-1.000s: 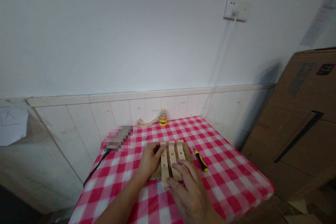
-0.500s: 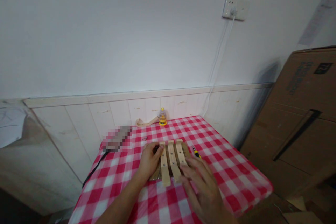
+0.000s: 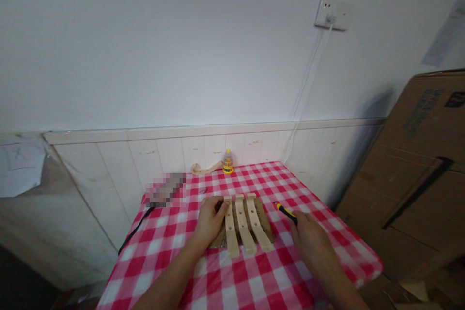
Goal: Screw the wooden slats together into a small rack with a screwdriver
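Three pale bent wooden strips (image 3: 243,225) with dark screws lie side by side on a flat brown piece (image 3: 267,220). My left hand (image 3: 210,220) is closed at their left side, its thumb on the upper part of the leftmost wooden strip (image 3: 231,232); its other fingers are partly hidden. To the right, my right hand (image 3: 308,237) closes around the rear end of a slim black-and-yellow screwdriver (image 3: 286,212). The tool's tip points away and to the left, apart from the strips.
A yellow-capped clear bottle (image 3: 227,162) stands at the table's back edge beside another curved wooden strip (image 3: 205,169). A blurred-out flat object (image 3: 167,191) with a black strap lies back left. A red-and-white checked tablecloth (image 3: 250,281) covers the table. A large cardboard box (image 3: 417,169) leans at right.
My right hand has left the strips, moved right and taken hold of the screwdriver. The rightmost strip now shows fully. My left hand stays on the leftmost strip; the view has shifted slightly.
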Demonstrator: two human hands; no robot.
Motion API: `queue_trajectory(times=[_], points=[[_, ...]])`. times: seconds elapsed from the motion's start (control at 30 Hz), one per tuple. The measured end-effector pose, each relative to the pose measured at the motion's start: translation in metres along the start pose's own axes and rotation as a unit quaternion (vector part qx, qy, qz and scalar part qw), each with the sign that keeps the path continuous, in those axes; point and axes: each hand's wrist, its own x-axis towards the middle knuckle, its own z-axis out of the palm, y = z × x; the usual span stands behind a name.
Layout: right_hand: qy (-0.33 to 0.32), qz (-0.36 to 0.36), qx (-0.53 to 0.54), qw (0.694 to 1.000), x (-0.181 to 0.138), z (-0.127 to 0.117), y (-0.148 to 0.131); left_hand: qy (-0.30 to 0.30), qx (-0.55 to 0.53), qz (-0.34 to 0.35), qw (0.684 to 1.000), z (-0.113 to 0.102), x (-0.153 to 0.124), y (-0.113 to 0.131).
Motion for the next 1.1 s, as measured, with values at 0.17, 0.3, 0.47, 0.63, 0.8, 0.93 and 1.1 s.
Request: queue_trajectory(times=[0.17, 0.3, 0.47, 0.63, 0.8, 0.93, 1.1], points=[[0.093, -0.045, 0.202, 0.974, 0.018, -0.049, -0.033, 0.002, -0.006, -0.005, 1.000, 0.001, 0.000, 0.001], [-0.003, -0.087, 0.343, 0.935, 0.033, -0.056, -0.077, 0.003, -0.002, -0.007, 1.000, 0.001, 0.000, 0.000], [-0.040, -0.089, 0.321, 0.942, 0.047, -0.038, -0.104, 0.002, -0.004, -0.005, 1.000, 0.001, 0.000, -0.001], [-0.043, -0.148, 0.308, 0.939, 0.049, -0.028, -0.110, 0.001, -0.016, -0.006, 1.000, 0.002, 0.001, -0.001], [-0.044, -0.197, 0.292, 0.935, 0.050, -0.022, -0.114, 0.003, -0.024, -0.006, 1.000, 0.001, 0.001, 0.000], [-0.047, -0.217, 0.283, 0.933, 0.049, -0.020, -0.117, 0.004, -0.027, -0.007, 1.000, 0.000, 0.001, 0.000], [-0.067, -0.246, 0.303, 0.918, 0.050, -0.021, -0.121, 0.002, -0.027, -0.003, 1.000, 0.001, 0.001, 0.000]])
